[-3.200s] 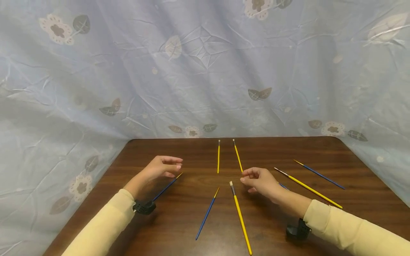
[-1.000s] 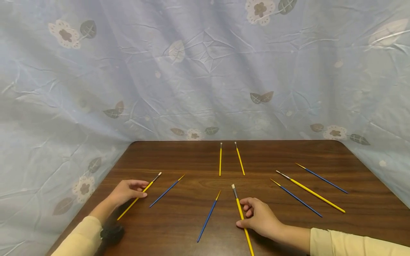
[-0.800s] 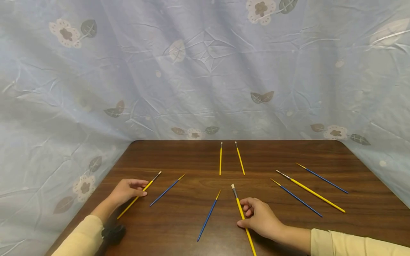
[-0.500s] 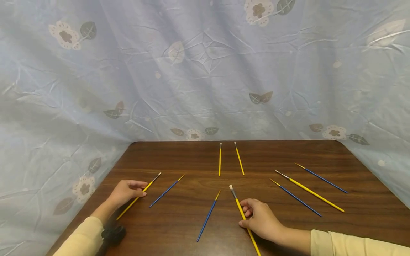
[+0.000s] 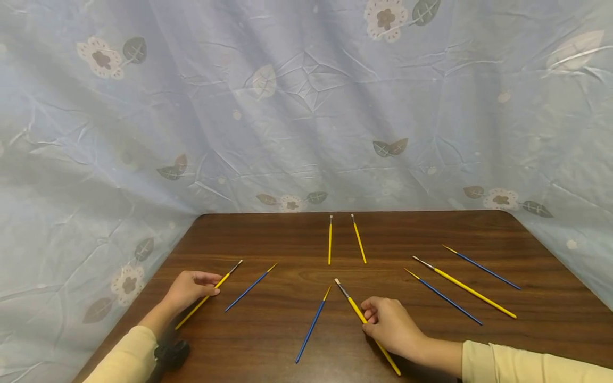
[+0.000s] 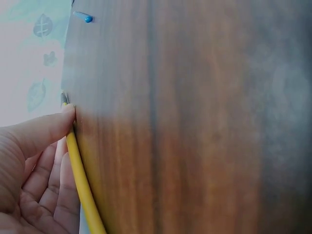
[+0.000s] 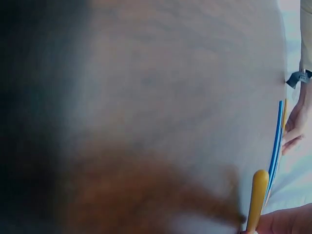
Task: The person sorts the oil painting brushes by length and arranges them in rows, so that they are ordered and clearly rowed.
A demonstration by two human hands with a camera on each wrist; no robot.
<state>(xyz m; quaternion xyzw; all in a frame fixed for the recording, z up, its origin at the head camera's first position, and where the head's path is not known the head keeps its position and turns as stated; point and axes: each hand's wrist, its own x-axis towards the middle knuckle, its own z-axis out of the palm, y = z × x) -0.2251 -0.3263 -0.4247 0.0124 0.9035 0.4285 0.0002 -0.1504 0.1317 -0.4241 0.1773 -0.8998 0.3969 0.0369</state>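
Note:
At the left of the table, my left hand (image 5: pixel 187 290) pinches a slim yellow paintbrush (image 5: pixel 198 306) by its upper handle, bristles pointing away. In the left wrist view, thumb and fingers meet on that yellow paintbrush (image 6: pixel 84 190). Near the front centre, my right hand (image 5: pixel 392 327) grips a larger yellow paintbrush (image 5: pixel 355 307) mid-handle; its pale bristles slant to the far left. Its rounded yellow handle end (image 7: pixel 258 195) shows in the right wrist view, where little of the hand is seen. A blue paintbrush (image 5: pixel 310 330) lies just left of it.
Another blue paintbrush (image 5: pixel 250 289) lies beside the left hand. Two yellow paintbrushes (image 5: pixel 330 242) lie at the back centre. On the right are a blue paintbrush (image 5: pixel 450 300), a long yellow paintbrush (image 5: pixel 471 291) and a farther blue paintbrush (image 5: pixel 488 271). A flowered curtain (image 5: pixel 306 133) borders the table.
Both hands have come nearer the front, the left also leftward, and each has taken hold of a yellow paintbrush. The right one has since turned, its bristles swinging left and its handle end right.

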